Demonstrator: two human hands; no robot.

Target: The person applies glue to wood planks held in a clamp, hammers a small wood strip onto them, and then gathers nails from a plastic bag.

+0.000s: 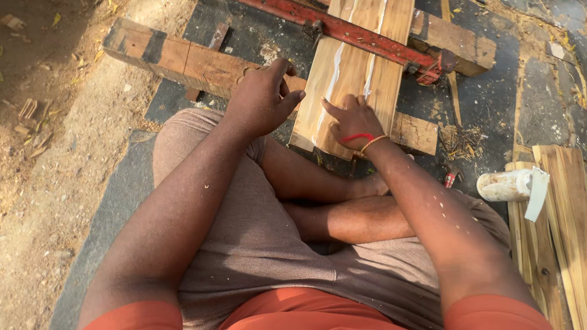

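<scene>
I sit cross-legged on the ground. In front of me several pale wooden boards point(354, 67) lie side by side with white glue in their seams, held by a red bar clamp point(361, 36) across them. They rest on a thick dark wooden beam point(183, 61). My right hand point(353, 121), with a red band at the wrist, presses flat on the near end of the boards. My left hand point(264, 98) hovers with curled fingers at the boards' left edge, above the beam, holding nothing that I can see.
A white glue bottle point(507, 184) lies on its side at the right, next to a stack of thin wooden strips point(559, 220). A dark mat point(489, 98) lies under the work. Sandy ground with wood scraps stretches to the left.
</scene>
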